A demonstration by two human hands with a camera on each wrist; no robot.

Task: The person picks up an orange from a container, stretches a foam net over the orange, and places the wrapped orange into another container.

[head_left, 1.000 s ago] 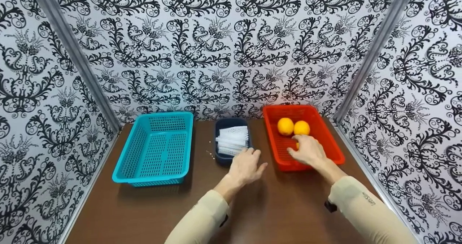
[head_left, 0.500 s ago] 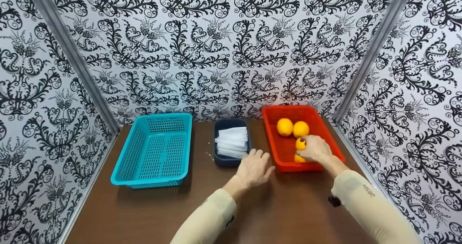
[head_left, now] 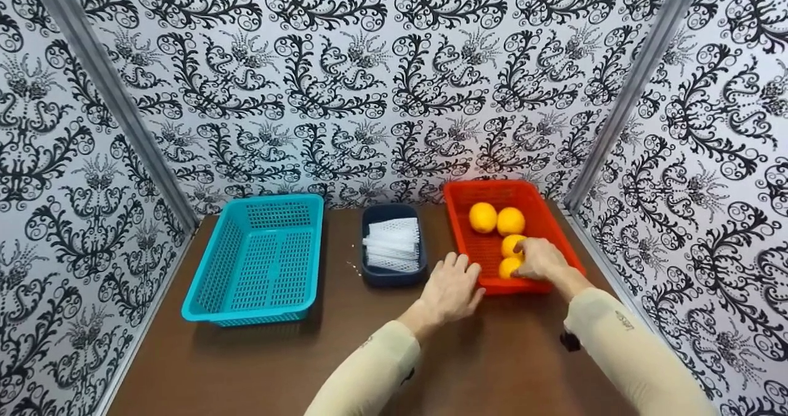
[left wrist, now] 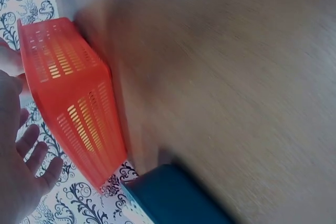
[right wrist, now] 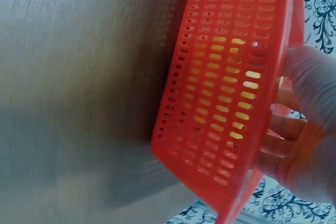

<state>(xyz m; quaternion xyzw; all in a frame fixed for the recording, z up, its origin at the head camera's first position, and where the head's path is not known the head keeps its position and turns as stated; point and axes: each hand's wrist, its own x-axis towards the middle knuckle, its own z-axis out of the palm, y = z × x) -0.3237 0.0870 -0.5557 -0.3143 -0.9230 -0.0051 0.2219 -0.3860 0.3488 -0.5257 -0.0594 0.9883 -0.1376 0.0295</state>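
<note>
We see white walls (head_left: 338, 71) patterned with black floral scrolls, straight grey corner strips (head_left: 114, 96) and a flat brown wood-grained tabletop (head_left: 492, 360)

Brown table (head_left: 492, 360) with faint wood grain, teal perforated basket (head_left: 271, 271) standing at left, small navy tub (head_left: 394, 278) at far middle, few pale specks (head_left: 356, 269) lying just left of tub, red perforated basket (head_left: 517, 286) standing at far right.

My head camera looks forward and down across the tabletop (head_left: 246, 367). My two wrist cameras look sideways from low and close, both catching the red basket (right wrist: 283, 30) the head view shares
</note>
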